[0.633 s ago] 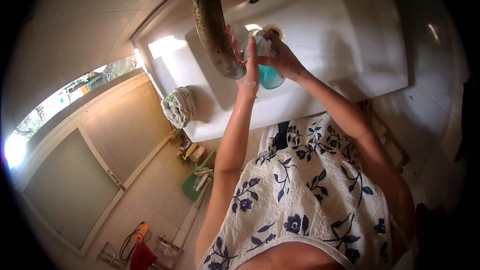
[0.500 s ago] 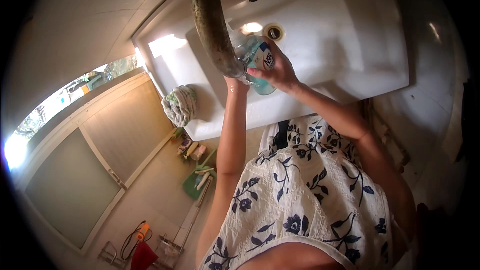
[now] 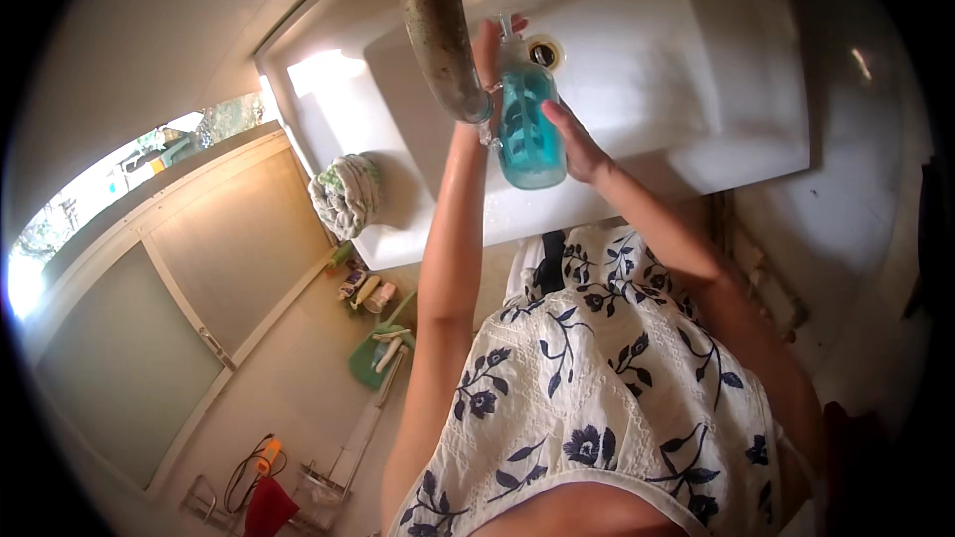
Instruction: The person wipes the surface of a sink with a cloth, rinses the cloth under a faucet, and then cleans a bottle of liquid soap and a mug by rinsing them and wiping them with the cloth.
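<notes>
A clear pump bottle (image 3: 533, 129) with blue-green liquid is tilted over the white sink (image 3: 647, 60), its pump top pointing away from me. My left hand (image 3: 485, 52) supports it from behind and at the left, fingers showing around the neck; the tap and bottle hide much of this hand. My right hand (image 3: 579, 145) grips the lower right side, thumb along the edge and the other fingers mostly out of sight behind it. Water runs from the curved metal tap (image 3: 438, 40) beside the bottle, onto my left wrist and the bottle's left side.
A rolled green-and-white cloth (image 3: 345, 196) lies on the sink's left rim. The drain (image 3: 542, 53) sits just beyond the bottle. On the floor to the left are a green dustpan (image 3: 376, 356) and several small containers. Further left is a framed door panel (image 3: 129, 378).
The bottle has turned so its labelled face no longer shows and the liquid is in plain view. My right hand has shifted lower on it, and my left hand shows farther up near the pump.
</notes>
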### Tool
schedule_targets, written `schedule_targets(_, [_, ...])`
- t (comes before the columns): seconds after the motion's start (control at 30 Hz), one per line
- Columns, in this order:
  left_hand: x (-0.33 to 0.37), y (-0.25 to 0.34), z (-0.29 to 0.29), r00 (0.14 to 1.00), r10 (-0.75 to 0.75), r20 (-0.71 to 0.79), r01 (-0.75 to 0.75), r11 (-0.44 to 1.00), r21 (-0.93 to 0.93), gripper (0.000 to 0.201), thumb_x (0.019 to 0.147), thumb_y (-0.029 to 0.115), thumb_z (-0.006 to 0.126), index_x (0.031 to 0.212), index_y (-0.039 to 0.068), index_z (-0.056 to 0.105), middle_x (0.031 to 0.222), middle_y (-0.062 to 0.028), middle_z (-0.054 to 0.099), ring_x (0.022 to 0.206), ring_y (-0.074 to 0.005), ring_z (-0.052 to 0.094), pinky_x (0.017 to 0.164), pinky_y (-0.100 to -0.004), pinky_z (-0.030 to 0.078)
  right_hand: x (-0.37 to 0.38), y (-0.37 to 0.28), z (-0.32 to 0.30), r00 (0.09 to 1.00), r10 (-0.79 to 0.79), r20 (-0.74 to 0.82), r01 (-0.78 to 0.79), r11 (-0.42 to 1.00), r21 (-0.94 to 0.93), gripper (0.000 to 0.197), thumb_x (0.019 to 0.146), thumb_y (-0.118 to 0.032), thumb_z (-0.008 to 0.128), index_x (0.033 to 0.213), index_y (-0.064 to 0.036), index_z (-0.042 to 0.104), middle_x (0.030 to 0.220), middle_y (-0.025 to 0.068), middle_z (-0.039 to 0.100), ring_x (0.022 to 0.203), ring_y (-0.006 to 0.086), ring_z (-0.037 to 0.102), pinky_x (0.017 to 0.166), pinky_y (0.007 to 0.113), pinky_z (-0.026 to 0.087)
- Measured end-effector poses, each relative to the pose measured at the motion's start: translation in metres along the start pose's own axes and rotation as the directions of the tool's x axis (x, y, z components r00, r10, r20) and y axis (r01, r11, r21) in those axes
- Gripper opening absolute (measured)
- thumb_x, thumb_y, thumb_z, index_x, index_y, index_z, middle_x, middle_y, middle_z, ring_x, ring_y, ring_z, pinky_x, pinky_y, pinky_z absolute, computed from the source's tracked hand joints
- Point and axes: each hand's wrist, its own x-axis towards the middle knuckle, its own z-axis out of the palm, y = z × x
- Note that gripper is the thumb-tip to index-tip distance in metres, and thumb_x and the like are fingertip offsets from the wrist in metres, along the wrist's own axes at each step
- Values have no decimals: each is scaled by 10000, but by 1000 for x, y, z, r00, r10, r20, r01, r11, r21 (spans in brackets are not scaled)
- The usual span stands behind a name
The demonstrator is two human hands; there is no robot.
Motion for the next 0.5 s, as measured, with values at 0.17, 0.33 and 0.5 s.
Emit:
schedule_targets(0.17, [-18, -8, 12, 912, -381, 153, 384, 658, -648, 541, 874, 423, 290, 1093, -46, 448, 1007, -94, 527, 887, -143, 509, 780, -260, 404, 24, -10, -9, 996, -55, -64, 67, 979, 194, 590, 773, -436, 495, 1199, -67, 319, 1090, 65, 449, 978, 137, 457, 821, 297, 392])
schedule_targets(0.33, [-41, 2, -1, 962, -174, 212, 247, 885, -394, 591, 869, 398, 312, 1301, 29, 150, 1286, -153, 271, 1191, -228, 251, 965, -325, 214, 23, -18, -14, 959, -284, -23, 277, 949, -150, 769, 705, -478, 558, 1251, -43, 234, 1198, 109, 351, 1123, 204, 325, 940, 317, 247])
schedule_targets(0.5, [-52, 5, -5, 992, -81, 97, 112, 918, -381, 564, 874, 343, 328, 1300, 21, 144, 1294, -164, 253, 1193, -249, 253, 974, -320, 197, 13, -39, 8, 977, -200, 78, 215, 906, -365, 767, 700, -456, 580, 1245, -35, 242, 1171, 99, 382, 1095, 192, 355, 933, 305, 265])
